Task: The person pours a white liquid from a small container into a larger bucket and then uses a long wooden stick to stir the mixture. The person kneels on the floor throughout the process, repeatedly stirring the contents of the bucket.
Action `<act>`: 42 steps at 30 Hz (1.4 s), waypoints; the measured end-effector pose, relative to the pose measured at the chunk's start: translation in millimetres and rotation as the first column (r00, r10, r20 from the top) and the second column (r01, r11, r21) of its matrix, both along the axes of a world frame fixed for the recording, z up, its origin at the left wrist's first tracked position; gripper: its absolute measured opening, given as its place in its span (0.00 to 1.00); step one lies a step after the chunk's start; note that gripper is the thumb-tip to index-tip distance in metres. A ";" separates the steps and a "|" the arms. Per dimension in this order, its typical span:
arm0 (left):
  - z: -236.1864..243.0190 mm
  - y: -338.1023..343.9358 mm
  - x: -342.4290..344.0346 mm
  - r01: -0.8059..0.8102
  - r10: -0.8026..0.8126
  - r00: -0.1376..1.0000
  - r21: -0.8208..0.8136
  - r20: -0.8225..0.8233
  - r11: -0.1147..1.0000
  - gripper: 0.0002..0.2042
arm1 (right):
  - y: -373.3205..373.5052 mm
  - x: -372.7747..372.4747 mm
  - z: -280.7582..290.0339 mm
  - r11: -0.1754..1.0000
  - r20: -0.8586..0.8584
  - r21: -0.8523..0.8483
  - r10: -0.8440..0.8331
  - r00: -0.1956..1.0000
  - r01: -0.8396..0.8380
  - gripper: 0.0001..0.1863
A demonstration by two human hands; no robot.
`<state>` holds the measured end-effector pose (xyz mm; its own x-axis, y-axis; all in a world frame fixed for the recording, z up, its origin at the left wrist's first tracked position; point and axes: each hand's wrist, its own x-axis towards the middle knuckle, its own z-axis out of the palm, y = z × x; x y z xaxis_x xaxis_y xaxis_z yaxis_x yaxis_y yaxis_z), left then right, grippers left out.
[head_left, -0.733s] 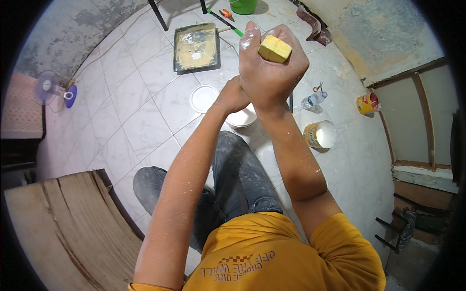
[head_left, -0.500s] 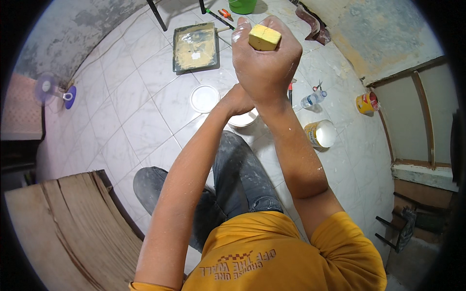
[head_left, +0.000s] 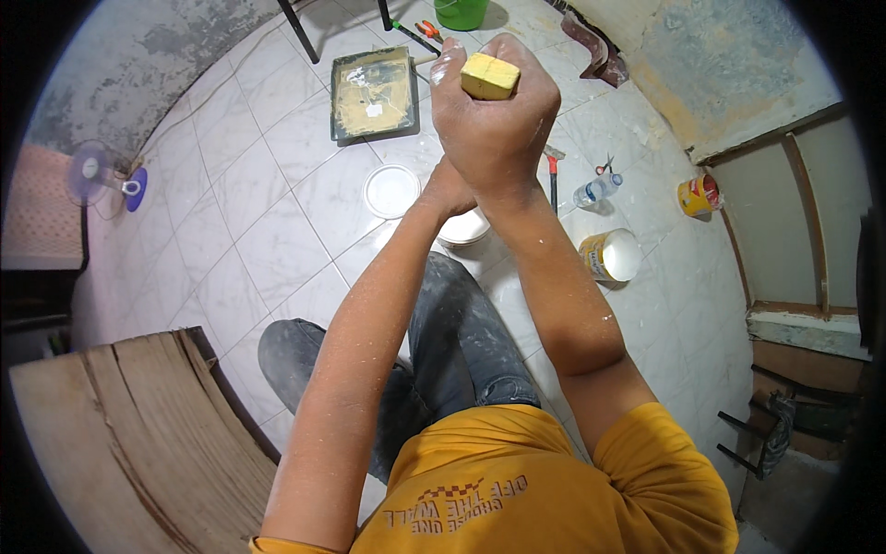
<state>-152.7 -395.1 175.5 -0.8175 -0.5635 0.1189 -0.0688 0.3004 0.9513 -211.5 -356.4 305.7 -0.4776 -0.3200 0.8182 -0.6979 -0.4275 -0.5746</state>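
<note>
My right hand (head_left: 494, 125) is wrapped in a fist around a yellow block-ended handle (head_left: 490, 77); whatever lies below the handle is hidden by the fist. White smears mark its thumb. My left hand (head_left: 452, 188) is just beneath the right wrist, its fingers out of sight behind it. Under both hands, a white round tub (head_left: 464, 228) shows partly on the floor. Beside it lies a white round lid (head_left: 391, 191).
A paint tray (head_left: 374, 92) with beige residue lies ahead, near orange-handled pliers (head_left: 428, 30) and a green bucket (head_left: 460, 11). To the right are a red-handled tool (head_left: 553, 171), scissors (head_left: 604, 166), a water bottle (head_left: 598, 189) and a yellow-and-white tub (head_left: 609, 256). A wooden board (head_left: 129, 434) stands near left.
My right hand and the yellow handle have shifted slightly left and down, uncovering more of the red-handled tool. My left hand stays beneath the right wrist.
</note>
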 end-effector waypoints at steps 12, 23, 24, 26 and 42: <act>-5.4 -25.3 11.4 0.091 -0.059 0.960 -0.108 0.273 0.990 0.32 | 5.1 5.8 0.1 0.999 0.076 -0.037 -0.027 0.997 0.030 0.18; -20.4 12.3 9.6 0.054 -0.052 0.984 -0.003 0.170 0.999 0.30 | 18.5 8.6 4.7 0.997 0.020 0.055 0.053 0.998 -0.054 0.19; -23.3 8.8 14.8 0.052 -0.044 0.979 -0.035 0.201 0.998 0.28 | 20.1 8.5 5.9 0.998 0.037 0.040 0.046 0.998 -0.047 0.19; -29.2 2.9 26.0 0.057 -0.029 0.964 -0.099 0.265 0.993 0.26 | 19.2 7.4 8.0 0.999 0.074 0.000 0.035 0.997 -0.035 0.19; -31.4 1.3 10.4 0.093 -0.090 0.992 -0.034 0.085 0.995 0.26 | 10.6 3.3 5.1 0.999 0.039 0.021 0.035 0.999 -0.036 0.19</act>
<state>-142.2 -393.8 144.1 -0.8735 -0.4820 0.0683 -0.1174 0.3447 0.9313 -208.2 -345.8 310.8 -0.4967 -0.3545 0.7922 -0.6597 -0.4389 -0.6101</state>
